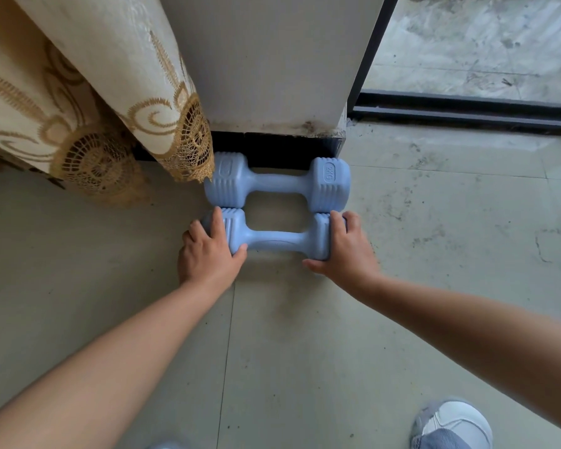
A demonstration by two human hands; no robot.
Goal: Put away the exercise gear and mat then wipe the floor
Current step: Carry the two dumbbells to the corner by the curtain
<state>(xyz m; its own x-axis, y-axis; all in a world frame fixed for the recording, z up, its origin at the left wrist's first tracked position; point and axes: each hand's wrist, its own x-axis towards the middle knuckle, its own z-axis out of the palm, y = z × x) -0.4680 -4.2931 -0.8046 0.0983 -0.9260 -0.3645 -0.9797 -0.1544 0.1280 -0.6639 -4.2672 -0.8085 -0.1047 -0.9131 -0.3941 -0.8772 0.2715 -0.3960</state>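
Observation:
Two light blue dumbbells lie side by side on the tiled floor at the foot of a white wall pillar. The far dumbbell (277, 184) sits against the pillar's dark base. The near dumbbell (274, 239) touches it. My left hand (208, 251) grips the near dumbbell's left head, fingers curled over the top and thumb at the handle. My right hand (344, 246) grips its right head the same way. No mat is in view.
A cream lace curtain (88, 102) hangs at the left, its hem reaching the far dumbbell's left head. A dark sliding-door track (467, 110) and glass run along the upper right. My white shoe (454, 424) stands at the bottom right on the dusty floor (434, 196).

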